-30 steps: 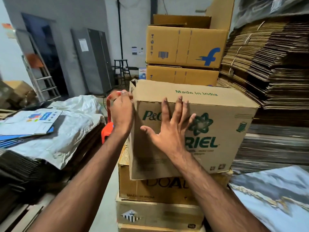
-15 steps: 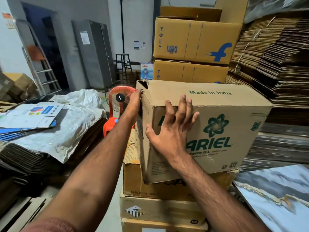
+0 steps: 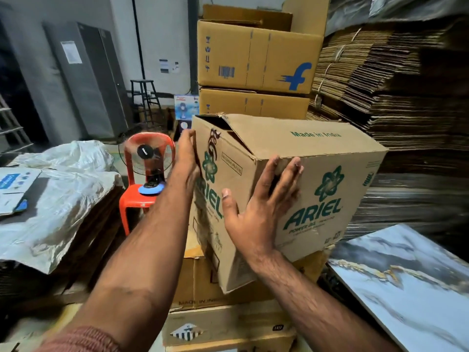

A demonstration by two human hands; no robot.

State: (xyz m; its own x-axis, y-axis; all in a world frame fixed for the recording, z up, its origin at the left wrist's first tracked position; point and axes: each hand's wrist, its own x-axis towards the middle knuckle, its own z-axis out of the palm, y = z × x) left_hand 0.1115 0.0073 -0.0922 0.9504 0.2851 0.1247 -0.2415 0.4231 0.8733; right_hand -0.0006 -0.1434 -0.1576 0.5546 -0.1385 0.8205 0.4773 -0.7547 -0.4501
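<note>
Head view. Ariel box [image 3: 317, 158] sits skewed on top of the carton stack [image 3: 228, 323], pressed between both hands.

Left hand [image 3: 186, 158]: fingers straight, flat against the box's left face.

Right hand [image 3: 256, 212]: fingers spread, palm flat on the face in front of it, tips at the top edge.

Neither hand curls round anything.

Risk: only palm pressure holds the box, and its near bottom corner overhangs the stack. It may slip or tip toward the person.

Legible: "ARIEL", "POWER GEL", "Made in India". A blue "f" logo shows on the yellow carton [image 3: 253, 54] beyond the hands.
</note>
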